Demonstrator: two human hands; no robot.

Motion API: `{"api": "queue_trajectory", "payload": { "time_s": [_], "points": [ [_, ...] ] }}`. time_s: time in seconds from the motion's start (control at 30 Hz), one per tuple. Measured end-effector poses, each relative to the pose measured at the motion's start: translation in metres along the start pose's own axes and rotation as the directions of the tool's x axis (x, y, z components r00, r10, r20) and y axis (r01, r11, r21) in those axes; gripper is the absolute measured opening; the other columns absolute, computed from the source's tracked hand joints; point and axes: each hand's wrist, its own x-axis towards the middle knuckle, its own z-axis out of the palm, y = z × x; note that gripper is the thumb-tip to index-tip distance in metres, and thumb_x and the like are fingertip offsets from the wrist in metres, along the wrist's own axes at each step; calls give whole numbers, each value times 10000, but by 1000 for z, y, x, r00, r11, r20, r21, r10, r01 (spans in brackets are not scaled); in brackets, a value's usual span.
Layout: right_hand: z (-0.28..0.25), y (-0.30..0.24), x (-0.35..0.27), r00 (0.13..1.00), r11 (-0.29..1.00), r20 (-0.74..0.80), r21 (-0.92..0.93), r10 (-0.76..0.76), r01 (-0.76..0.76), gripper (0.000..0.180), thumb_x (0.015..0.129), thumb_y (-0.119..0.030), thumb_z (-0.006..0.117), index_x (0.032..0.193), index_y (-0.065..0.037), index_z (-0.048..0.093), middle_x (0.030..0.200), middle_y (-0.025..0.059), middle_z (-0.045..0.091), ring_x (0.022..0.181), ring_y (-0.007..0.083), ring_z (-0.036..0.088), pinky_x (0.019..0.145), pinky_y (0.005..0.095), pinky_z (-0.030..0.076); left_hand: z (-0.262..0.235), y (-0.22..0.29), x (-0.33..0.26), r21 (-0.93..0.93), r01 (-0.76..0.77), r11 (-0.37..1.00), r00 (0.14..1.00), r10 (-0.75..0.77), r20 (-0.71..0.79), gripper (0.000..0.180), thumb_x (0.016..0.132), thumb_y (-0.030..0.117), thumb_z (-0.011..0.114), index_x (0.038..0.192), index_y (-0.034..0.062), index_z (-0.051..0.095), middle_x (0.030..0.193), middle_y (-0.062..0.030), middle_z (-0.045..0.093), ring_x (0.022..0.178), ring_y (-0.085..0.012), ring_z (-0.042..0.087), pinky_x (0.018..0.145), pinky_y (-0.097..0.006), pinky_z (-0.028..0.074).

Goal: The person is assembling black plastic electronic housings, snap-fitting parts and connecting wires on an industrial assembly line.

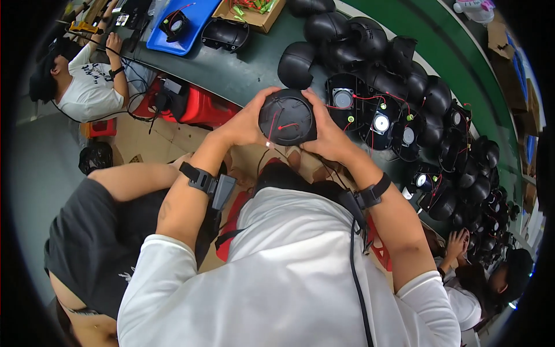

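Between my two hands is a round black plastic housing (295, 110), its flat ribbed face turned up. A thin red wire (288, 125) lies on that face, and another runs down to a small white connector (268, 144) at the rim. My left hand (250, 120) is wrapped round the left side of the housing. Its right side is gripped by my right hand (327, 130). Just beyond my fingertips sits a curved black shell (296, 62). To the right of my right hand lies a black half with a round grey speaker (343, 99) and red wires.
Many black shells (370, 37) and wired speaker units (381, 123) crowd the dark green table (254, 63) to the right. A blue tray (199, 29) and a cardboard box (269, 20) of red and green parts stand at the far left. Other people sit left and lower right.
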Motion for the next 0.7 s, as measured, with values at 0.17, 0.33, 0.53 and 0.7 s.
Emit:
{"api": "queue_trajectory", "payload": {
  "time_s": [0.17,0.33,0.53,0.7],
  "points": [
    [-2,-12,4,994,993,14,-39,112,-112,1190,627,48,845,1587,-92,156,1607,305,201,1527,418,174,1209,424,272,-10,-12,10,271,-168,948,978,195,-76,1325,466,21,953,1563,112,216,1502,-149,410,1394,-295,433,1181,-387,342],
    [4,-5,-2,972,975,-99,88,212,-203,1220,604,-20,896,1580,-34,165,1610,207,253,1509,356,250,1224,405,256,-24,-4,23,220,-125,967,992,114,61,1339,482,50,965,1577,102,196,1530,-166,383,1417,-301,414,1190,-402,333],
    [4,-2,-6,984,987,-81,53,156,-152,1221,611,-14,892,1579,-22,147,1599,208,271,1492,357,281,1225,392,255,-23,-6,25,180,-131,975,989,117,88,1359,479,38,964,1586,77,178,1542,-183,369,1423,-312,401,1189,-387,329],
    [6,0,-5,992,992,-16,-19,124,-124,1298,644,-113,920,1588,-43,31,1617,276,122,1518,439,148,1227,458,255,-23,-7,28,163,-125,979,987,106,120,1384,497,69,973,1599,86,136,1553,-175,360,1424,-287,404,1188,-384,323]
  ]
}}
